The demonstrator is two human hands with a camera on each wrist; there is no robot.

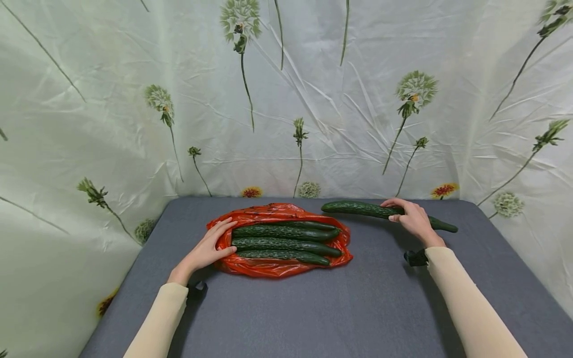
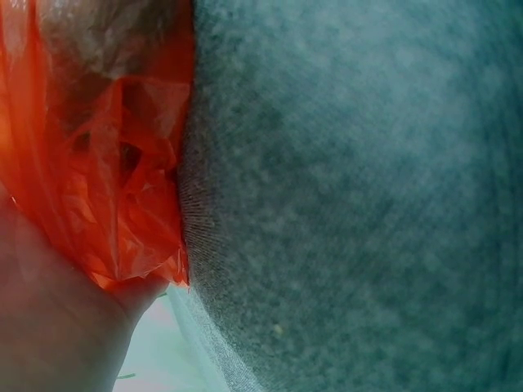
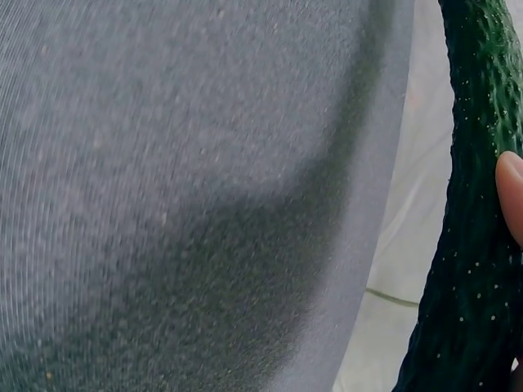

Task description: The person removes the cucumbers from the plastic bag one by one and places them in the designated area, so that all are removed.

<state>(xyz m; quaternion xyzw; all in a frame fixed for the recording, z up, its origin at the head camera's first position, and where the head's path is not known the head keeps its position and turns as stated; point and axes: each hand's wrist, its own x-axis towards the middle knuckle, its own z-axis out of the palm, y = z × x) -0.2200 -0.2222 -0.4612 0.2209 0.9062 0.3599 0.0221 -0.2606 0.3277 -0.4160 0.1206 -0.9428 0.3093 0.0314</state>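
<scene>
My right hand [image 1: 413,221] grips a long dark green cucumber [image 1: 358,208] near its middle, fingers over the far side and thumb on the near side. The cucumber lies crosswise, raised above the table; its bumpy skin and one fingertip [image 3: 511,196] show in the right wrist view. My left hand [image 1: 208,248] rests on the left end of a red plastic bag [image 1: 277,271], fingers and thumb spread across its rim. Several cucumbers [image 1: 286,243] lie side by side in the bag's wide mouth. In the left wrist view, crumpled red plastic [image 2: 122,188] hides part of this hand.
A grey cloth-covered table [image 1: 304,313] lies beneath everything. Behind it hangs a pale curtain [image 1: 286,99] printed with dandelions, meeting the table's back edge close beyond the bag and the raised cucumber. Dark wrist straps [image 1: 415,258] show under the sleeves.
</scene>
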